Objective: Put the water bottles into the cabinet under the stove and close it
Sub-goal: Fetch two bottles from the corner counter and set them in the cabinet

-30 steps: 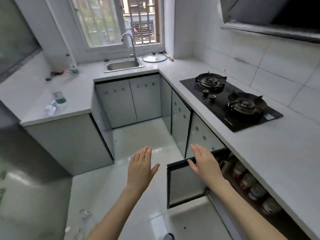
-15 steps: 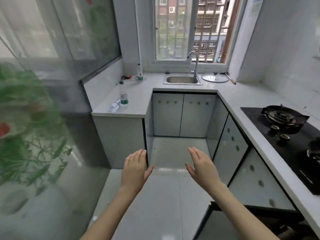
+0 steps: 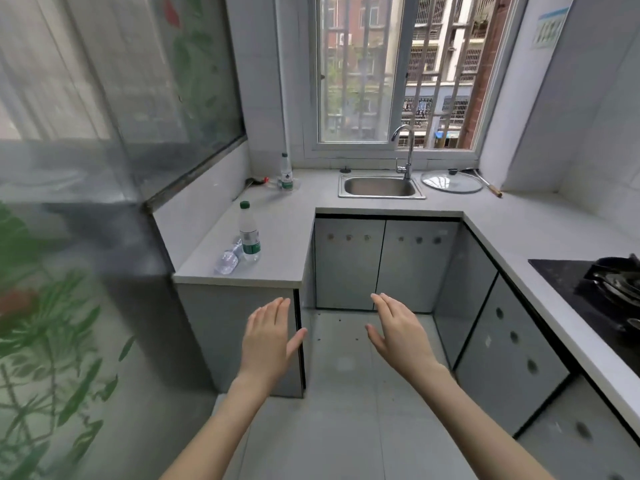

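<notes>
On the near-left end of the counter [image 3: 277,230], a green-capped bottle [image 3: 249,233] stands upright with a clear bottle [image 3: 228,258] lying on its side just beside it. A third bottle [image 3: 286,173] stands far back in the corner, left of the sink [image 3: 381,187]. All three are well apart from the stove [image 3: 595,289] at the right edge and the cabinet doors [image 3: 509,344] beneath it, so none is stowed yet.

Both hands hover empty over the floor. The left hand [image 3: 268,336] and the right hand [image 3: 398,332] each have straight fingers held together, thumbs spread and palms turned down. Held out toward the left counter, they seem readied to reach for the near pair first, probably one bottle per hand. Whether a door under the stove is open cannot be told from this angle.
</notes>
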